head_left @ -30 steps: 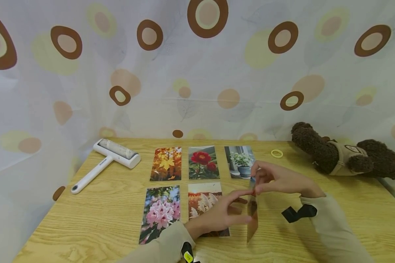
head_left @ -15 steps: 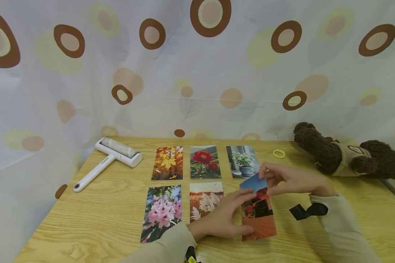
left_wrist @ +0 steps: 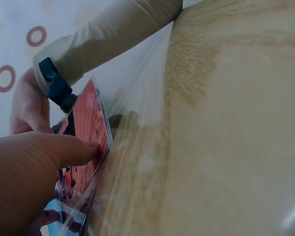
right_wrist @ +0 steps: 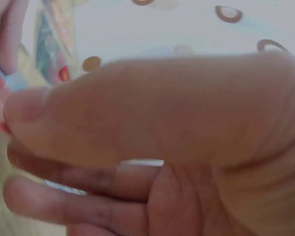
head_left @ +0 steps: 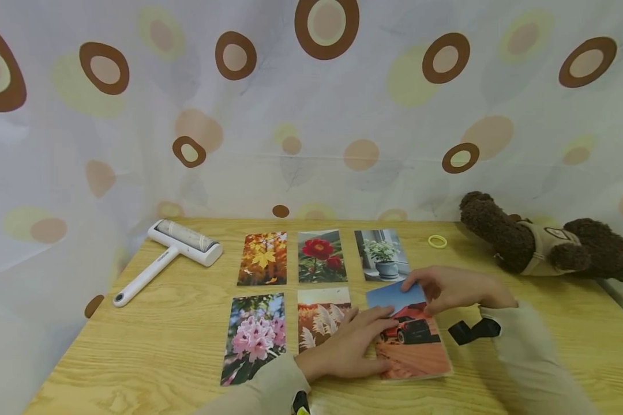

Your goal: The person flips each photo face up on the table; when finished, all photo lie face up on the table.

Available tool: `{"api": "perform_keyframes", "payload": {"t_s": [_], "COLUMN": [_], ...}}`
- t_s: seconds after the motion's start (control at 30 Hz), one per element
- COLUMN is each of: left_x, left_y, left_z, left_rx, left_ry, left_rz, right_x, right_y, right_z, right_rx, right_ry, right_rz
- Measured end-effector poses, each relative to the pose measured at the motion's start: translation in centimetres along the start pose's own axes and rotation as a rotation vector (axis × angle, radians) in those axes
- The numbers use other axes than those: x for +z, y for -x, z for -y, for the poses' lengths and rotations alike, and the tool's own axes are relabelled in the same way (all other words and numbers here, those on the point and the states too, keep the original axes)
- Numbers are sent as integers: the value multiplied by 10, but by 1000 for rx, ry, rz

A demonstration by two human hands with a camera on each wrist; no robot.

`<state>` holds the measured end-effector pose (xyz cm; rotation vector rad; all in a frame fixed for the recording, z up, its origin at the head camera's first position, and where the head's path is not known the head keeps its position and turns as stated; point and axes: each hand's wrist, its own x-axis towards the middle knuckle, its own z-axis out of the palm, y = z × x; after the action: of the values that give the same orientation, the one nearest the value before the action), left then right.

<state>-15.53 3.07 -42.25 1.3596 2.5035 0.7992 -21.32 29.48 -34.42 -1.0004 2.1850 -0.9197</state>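
Note:
A photo card with a red off-road car on desert sand [head_left: 412, 354] lies slightly turned at the front right of the group. My left hand [head_left: 345, 349] rests on its left side with fingers spread, and the thumb [left_wrist: 81, 150] touches the picture in the left wrist view. My right hand [head_left: 457, 288] holds its upper right corner between curled fingers and thumb. The right wrist view is mostly filled by that thumb [right_wrist: 137, 110]. Beside the car card, partly under my left hand, lies a photo card of pale grass plumes [head_left: 324, 314].
Further cards show pink blossoms [head_left: 254, 337], autumn leaves [head_left: 262, 258], a red flower [head_left: 322, 256] and a potted plant [head_left: 381, 255]. A white lint roller [head_left: 168, 251] lies left. A yellow ring [head_left: 437, 241] and a brown teddy bear [head_left: 545, 248] lie on the wooden table [head_left: 150, 351].
The car card, edge-on and upright a second ago, has been lowered so its picture faces up. My left fingers have spread onto it, and my right hand has followed its corner down.

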Motion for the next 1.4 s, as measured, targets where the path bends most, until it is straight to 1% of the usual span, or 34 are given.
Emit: {"api": "perform_keyframes", "payload": {"t_s": [0.17, 0.3, 0.4, 0.53, 0.7, 0.83, 0.93, 1.03, 1.23, 1.3, 1.33, 1.4], "left_x": [3, 4, 3, 1, 0, 0, 0, 0, 1, 1, 1, -1], "left_y": [1, 2, 3, 2, 2, 3, 4, 3, 3, 3, 3, 3], "left_z": [3, 4, 5, 5, 3, 3, 3, 5, 5, 5, 5, 5], "left_rx": [-28, -28, -33, -41, -41, -43, -48, -50, -49, -51, -53, -55], "left_ry": [-59, -107, -115, -115, -116, -105, -95, -92, -88, -64, -49, -21], "left_rz": [31, 49, 63, 79, 85, 78, 75, 71, 59, 54, 50, 39], "right_x": [9, 16, 19, 21, 27, 31, 32, 32, 29, 27, 26, 25], "right_y": [-7, -13, -16, -19, -21, -24, -27, -28, -26, -24, -24, -23], "right_z": [0, 2, 4, 7, 9, 11, 12, 13, 9, 6, 5, 3], "right_rx": [89, 162, 233, 320, 399, 443, 439, 425, 391, 373, 349, 286], "right_ry": [29, 125, 164, 181, 193, 301, 404, 428, 368, 339, 336, 338], "right_rz": [-5, -34, -43, -45, -68, -88, -93, -107, -103, -99, -108, -160]}}
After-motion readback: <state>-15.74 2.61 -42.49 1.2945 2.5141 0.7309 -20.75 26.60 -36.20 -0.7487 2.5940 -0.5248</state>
